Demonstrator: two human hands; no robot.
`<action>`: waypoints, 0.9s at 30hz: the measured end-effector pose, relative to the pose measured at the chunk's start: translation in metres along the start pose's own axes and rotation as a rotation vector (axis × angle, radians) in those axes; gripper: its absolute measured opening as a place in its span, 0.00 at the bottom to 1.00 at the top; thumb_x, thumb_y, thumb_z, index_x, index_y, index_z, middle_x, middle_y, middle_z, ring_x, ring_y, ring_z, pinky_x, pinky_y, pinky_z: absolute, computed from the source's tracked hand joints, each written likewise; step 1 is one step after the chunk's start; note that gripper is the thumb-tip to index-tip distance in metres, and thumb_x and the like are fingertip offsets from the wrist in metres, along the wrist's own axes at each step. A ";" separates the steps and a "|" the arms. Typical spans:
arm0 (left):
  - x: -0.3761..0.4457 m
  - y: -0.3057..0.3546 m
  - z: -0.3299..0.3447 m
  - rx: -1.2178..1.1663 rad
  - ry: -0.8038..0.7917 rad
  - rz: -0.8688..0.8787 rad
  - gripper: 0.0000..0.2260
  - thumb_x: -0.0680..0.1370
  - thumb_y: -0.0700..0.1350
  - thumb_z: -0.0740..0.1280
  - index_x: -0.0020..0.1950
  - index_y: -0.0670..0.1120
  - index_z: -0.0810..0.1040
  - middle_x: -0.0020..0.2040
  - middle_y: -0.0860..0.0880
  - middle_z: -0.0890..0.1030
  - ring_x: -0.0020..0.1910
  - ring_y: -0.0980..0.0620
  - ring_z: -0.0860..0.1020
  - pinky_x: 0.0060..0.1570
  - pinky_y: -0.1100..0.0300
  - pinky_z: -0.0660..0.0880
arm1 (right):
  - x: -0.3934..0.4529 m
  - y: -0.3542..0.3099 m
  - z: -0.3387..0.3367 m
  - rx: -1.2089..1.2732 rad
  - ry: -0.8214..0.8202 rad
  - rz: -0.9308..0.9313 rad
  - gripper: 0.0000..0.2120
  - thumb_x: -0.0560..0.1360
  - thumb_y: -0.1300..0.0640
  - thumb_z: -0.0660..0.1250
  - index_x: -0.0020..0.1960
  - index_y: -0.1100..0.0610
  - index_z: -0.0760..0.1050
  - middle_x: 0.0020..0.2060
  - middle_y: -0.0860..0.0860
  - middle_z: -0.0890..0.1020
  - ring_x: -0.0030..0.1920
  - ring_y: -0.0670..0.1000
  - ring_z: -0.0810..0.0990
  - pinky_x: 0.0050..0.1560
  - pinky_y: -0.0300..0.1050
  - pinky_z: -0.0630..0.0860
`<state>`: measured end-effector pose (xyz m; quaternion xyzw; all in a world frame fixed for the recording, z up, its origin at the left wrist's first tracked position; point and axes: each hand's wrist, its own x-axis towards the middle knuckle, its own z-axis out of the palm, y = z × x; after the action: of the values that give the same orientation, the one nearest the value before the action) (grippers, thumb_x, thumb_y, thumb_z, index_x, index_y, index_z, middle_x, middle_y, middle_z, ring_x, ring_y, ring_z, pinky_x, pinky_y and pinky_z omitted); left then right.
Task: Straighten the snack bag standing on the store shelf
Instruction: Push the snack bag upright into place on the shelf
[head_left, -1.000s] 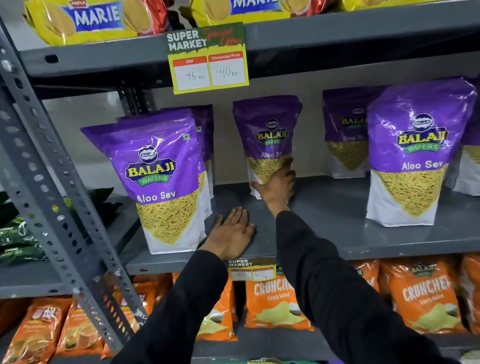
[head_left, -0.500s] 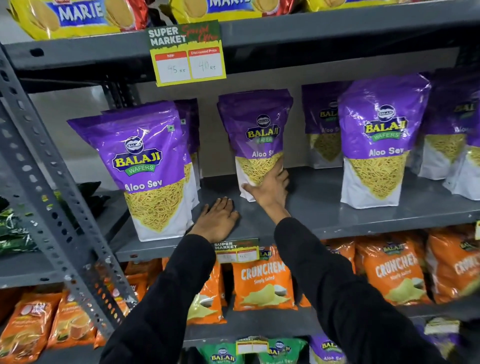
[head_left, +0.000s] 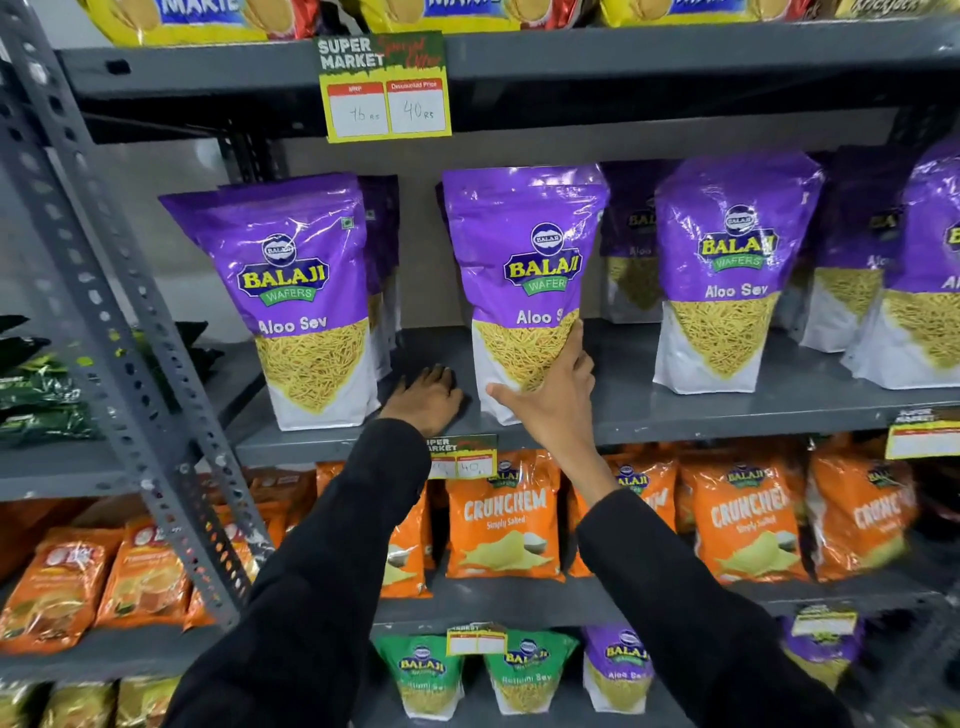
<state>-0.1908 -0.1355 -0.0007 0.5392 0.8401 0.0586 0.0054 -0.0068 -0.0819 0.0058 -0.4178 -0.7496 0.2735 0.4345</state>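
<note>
A purple Balaji Aloo Sev snack bag stands near the front of the grey metal shelf, turned slightly to the right. My right hand grips its lower right part, thumb across the white base and fingers up the side. My left hand lies flat, palm down, on the shelf just left of the bag, between it and another Aloo Sev bag. Both arms wear black sleeves.
More purple Aloo Sev bags stand to the right and behind. A price tag hangs from the shelf above. Orange Crunchem bags fill the shelf below. A perforated grey upright slants at the left.
The snack bag has come forward from the back of the shelf toward the front edge with my right hand on it. My left hand stays flat on the shelf.
</note>
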 end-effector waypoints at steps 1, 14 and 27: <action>-0.002 0.002 -0.001 -0.004 0.000 -0.005 0.26 0.83 0.54 0.50 0.79 0.44 0.58 0.82 0.45 0.55 0.81 0.47 0.52 0.77 0.39 0.50 | -0.003 0.000 -0.003 0.003 -0.002 -0.001 0.64 0.63 0.41 0.81 0.81 0.52 0.39 0.74 0.61 0.61 0.74 0.65 0.62 0.67 0.67 0.70; -0.006 -0.001 -0.007 0.004 -0.027 0.035 0.23 0.85 0.52 0.50 0.78 0.44 0.61 0.81 0.45 0.58 0.81 0.46 0.54 0.78 0.41 0.50 | -0.009 0.013 -0.034 0.216 -0.151 -0.061 0.56 0.66 0.30 0.73 0.81 0.48 0.46 0.77 0.55 0.60 0.77 0.58 0.59 0.73 0.63 0.65; -0.019 -0.002 -0.003 0.213 -0.068 0.116 0.24 0.86 0.51 0.47 0.81 0.45 0.53 0.83 0.44 0.49 0.82 0.44 0.46 0.79 0.40 0.51 | 0.003 0.028 -0.030 0.409 -0.175 -0.169 0.49 0.60 0.41 0.83 0.68 0.25 0.54 0.73 0.47 0.70 0.72 0.46 0.71 0.68 0.44 0.72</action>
<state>-0.1846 -0.1537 0.0011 0.5862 0.8082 -0.0490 -0.0268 0.0290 -0.0635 -0.0002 -0.2314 -0.7457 0.4175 0.4649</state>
